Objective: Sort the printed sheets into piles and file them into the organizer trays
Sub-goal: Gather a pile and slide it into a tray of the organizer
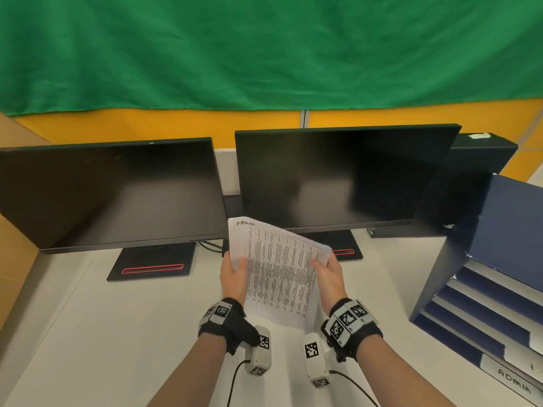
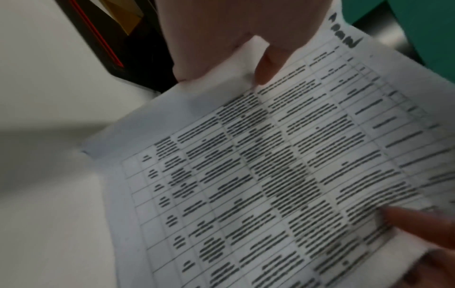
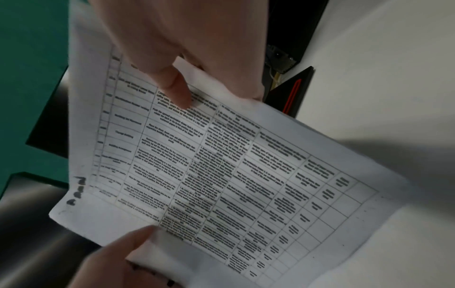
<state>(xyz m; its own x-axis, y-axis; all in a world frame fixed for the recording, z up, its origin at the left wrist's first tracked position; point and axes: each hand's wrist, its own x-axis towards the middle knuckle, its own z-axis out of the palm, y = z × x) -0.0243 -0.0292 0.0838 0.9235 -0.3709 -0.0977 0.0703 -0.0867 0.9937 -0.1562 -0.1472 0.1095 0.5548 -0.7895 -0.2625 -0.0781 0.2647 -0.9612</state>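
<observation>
A stack of printed sheets (image 1: 279, 268), each a table of small text with a handwritten word at the top corner, is held tilted above the white desk in front of the monitors. My left hand (image 1: 235, 274) grips its left edge, thumb on top. My right hand (image 1: 327, 274) grips the right edge the same way. The left wrist view shows the sheets (image 2: 283, 165) with my left thumb (image 2: 267, 66) pressed on them. In the right wrist view my right thumb (image 3: 177, 89) pinches the sheets (image 3: 221, 175). The blue organizer (image 1: 484, 289) with stacked trays stands at the right.
Two dark monitors (image 1: 111, 192) (image 1: 338, 174) stand on red-striped bases at the back of the white desk (image 1: 102, 333). One tray label reads ADMIN (image 1: 512, 377). A cardboard panel (image 1: 14, 230) borders the left side. Green cloth (image 1: 264, 48) hangs behind.
</observation>
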